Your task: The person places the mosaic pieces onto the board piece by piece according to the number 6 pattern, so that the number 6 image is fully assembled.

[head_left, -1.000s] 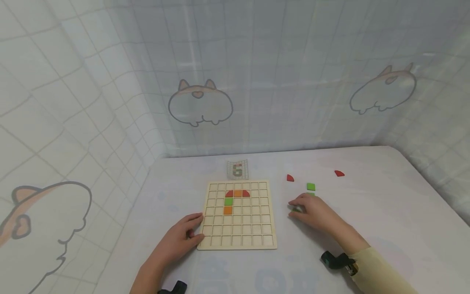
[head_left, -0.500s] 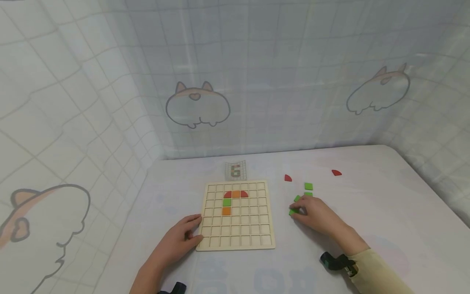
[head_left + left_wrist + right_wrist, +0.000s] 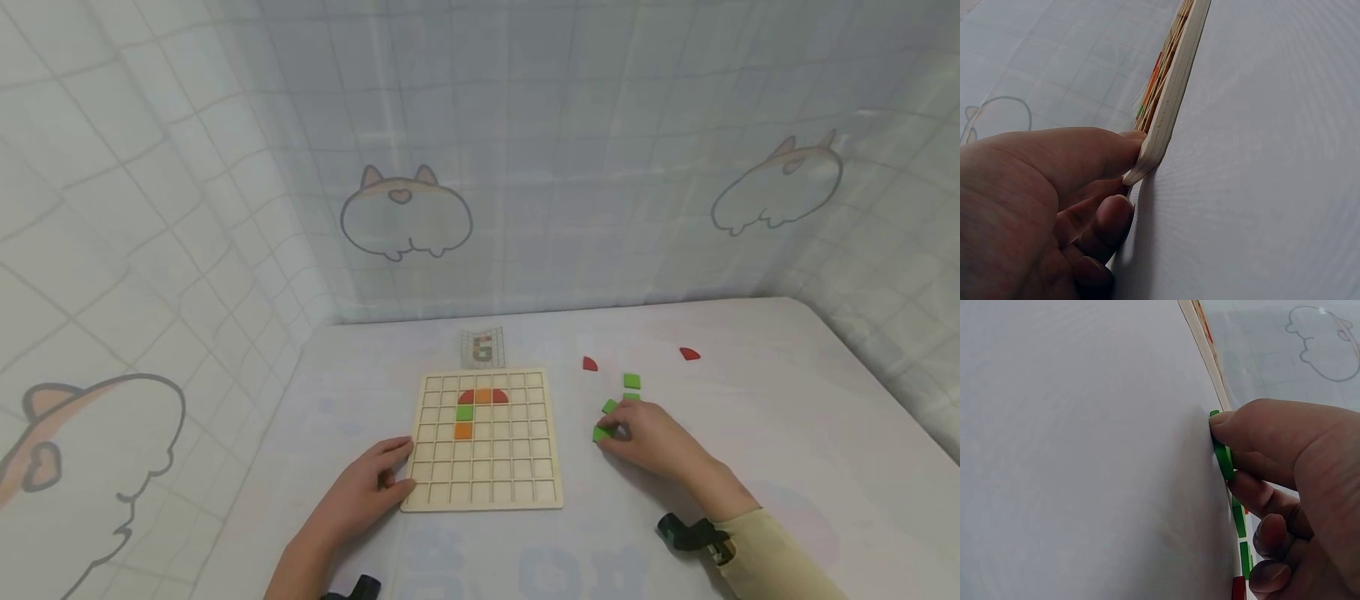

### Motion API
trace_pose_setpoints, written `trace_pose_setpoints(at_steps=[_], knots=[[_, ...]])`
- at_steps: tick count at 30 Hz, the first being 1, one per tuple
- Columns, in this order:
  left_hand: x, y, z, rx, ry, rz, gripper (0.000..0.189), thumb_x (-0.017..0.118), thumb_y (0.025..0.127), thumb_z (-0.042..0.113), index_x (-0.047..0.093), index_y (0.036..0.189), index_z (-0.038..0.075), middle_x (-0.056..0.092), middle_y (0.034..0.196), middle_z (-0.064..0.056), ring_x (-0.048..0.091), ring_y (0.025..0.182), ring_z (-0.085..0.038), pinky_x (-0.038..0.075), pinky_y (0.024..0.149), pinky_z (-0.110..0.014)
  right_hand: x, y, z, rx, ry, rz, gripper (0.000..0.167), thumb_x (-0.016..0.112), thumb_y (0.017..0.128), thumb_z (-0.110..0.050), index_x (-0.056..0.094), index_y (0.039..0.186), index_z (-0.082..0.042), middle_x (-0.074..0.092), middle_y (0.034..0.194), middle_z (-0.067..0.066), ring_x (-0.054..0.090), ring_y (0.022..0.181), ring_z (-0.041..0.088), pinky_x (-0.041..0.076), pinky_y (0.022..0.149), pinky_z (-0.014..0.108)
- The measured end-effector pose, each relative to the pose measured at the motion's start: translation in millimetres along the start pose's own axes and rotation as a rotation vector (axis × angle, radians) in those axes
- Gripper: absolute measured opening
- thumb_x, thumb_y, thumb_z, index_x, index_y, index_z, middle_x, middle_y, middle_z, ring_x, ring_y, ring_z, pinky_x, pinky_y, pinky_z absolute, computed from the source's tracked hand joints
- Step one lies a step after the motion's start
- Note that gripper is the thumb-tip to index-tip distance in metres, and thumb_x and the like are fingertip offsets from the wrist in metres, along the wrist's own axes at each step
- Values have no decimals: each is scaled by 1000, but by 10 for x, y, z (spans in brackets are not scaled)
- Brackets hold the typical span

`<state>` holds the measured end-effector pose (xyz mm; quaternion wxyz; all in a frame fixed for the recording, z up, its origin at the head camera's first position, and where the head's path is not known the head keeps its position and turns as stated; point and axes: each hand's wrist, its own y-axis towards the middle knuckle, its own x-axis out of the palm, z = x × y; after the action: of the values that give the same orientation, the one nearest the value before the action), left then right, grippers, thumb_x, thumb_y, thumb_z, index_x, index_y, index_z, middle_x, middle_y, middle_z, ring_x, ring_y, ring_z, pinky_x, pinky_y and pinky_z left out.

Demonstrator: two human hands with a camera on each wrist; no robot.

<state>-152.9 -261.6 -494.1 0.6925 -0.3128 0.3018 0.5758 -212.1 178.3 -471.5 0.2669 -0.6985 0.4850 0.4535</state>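
On the white table (image 3: 360,367), the gridded wooden board (image 3: 510,467) lay between the hands, its left edge touched by the left hand's (image 3: 369,483) loosely extended fingers, while the right hand (image 3: 647,437) sat apart from its right edge, thumb and fingers narrowly pinched. Beyond the board lay a printed pattern card (image 3: 482,347), and the partly filled cells suggested that the step was picking up another tile, calling next for a lift and a leftward carry. A green square tile (image 3: 601,434) was held at the right fingertips, near two red quarter-circle tiles (image 3: 590,364).
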Motion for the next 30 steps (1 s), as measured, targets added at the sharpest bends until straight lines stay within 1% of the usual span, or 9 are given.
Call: trace_pose_setpoints(at_steps=[7, 15, 22, 26, 30], knots=[[7, -8, -7, 6, 8, 6, 60, 80, 84, 27, 59, 140, 16, 49, 140, 15, 51, 76, -4, 43, 67, -25, -8, 29, -24, 2, -18, -10, 18, 83, 80, -25, 77, 96, -19, 61, 86, -13, 55, 80, 7, 51, 78, 33], [6, -7, -5, 8, 5, 5, 60, 80, 85, 26, 58, 140, 16, 49, 141, 15, 51, 76, -5, 43, 67, -25, -24, 75, -63, -80, -35, 23, 16, 82, 81, -23, 77, 95, -18, 64, 90, -13, 60, 86, 8, 51, 81, 35], [-5, -20, 13, 17, 5, 1, 59, 79, 86, 26, 58, 140, 15, 48, 141, 15, 51, 77, -5, 43, 67, -25, -54, 135, -174, -94, -54, 13, 19, 82, 79, -23, 77, 96, -17, 65, 92, -13, 61, 88, 9, 51, 82, 34], [-2, -21, 9, 19, 8, 5, 59, 79, 86, 26, 59, 140, 15, 49, 140, 15, 51, 76, -4, 43, 67, -25, -70, 196, -253, -102, -39, 5, 19, 81, 80, -23, 77, 97, -17, 65, 91, -12, 61, 89, 10, 51, 82, 34], [0, -22, 9, 27, 9, 7, 58, 79, 86, 26, 59, 139, 14, 49, 141, 14, 51, 76, -4, 43, 67, -25, -68, 266, -323, -115, -47, 0, 20, 81, 80, -26, 77, 98, -18, 65, 91, -13, 61, 91, 10, 51, 83, 33]])
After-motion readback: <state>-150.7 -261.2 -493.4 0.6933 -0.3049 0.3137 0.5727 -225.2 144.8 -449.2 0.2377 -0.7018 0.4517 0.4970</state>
